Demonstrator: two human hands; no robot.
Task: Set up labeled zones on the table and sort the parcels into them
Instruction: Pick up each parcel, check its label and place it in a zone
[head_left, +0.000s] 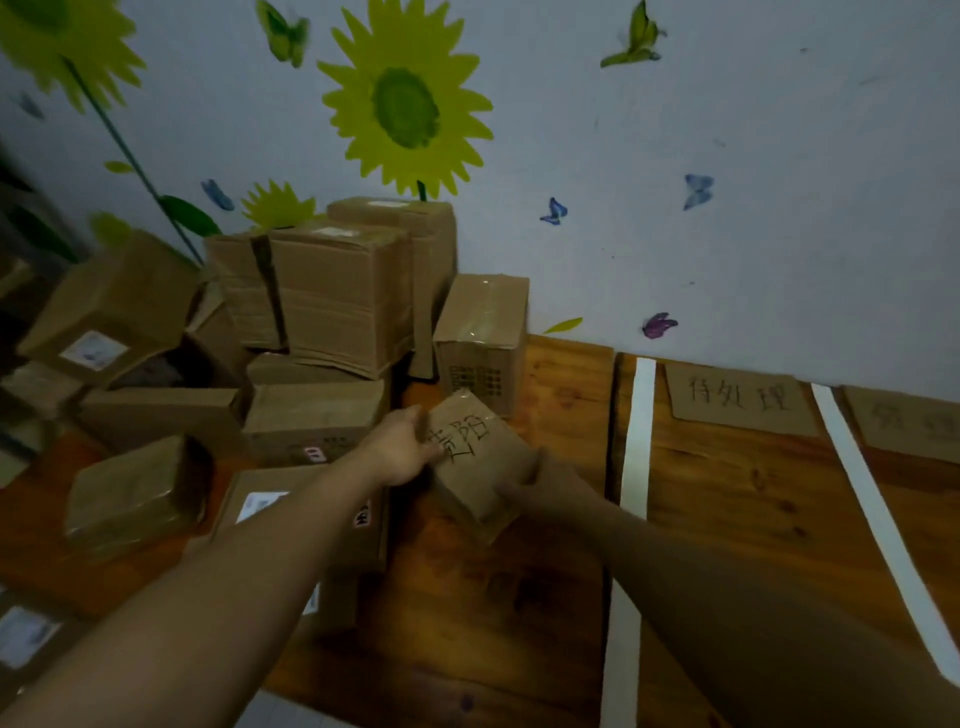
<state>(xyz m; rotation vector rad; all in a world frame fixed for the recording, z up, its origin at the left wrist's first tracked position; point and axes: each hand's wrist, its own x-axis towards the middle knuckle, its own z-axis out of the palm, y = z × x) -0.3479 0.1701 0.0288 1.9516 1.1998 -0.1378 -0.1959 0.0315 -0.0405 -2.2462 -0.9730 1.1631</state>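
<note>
Dim room. Wooden table (727, 493) pushed vs. a pale wall (727, 182) w/ a sunflower decal (405, 104) and butterfly stickers (553, 212). Two white tape strips (636, 441) run front-to-back across the wood. Btwn them, at the wall edge, lies a cardboard label card (740, 400) w/ handwritten characters; a second card (904, 423) lies right of the far strip. Parcel pile (322, 301) crowds the table's left side, stacked up the wall. Just right of the pile, left of the tape, both hands hold a marked cardboard piece (478, 462), tilted: left hand (400, 447) grips its left edge, right hand (540, 483), in shadow, grips its near-right corner.
</note>
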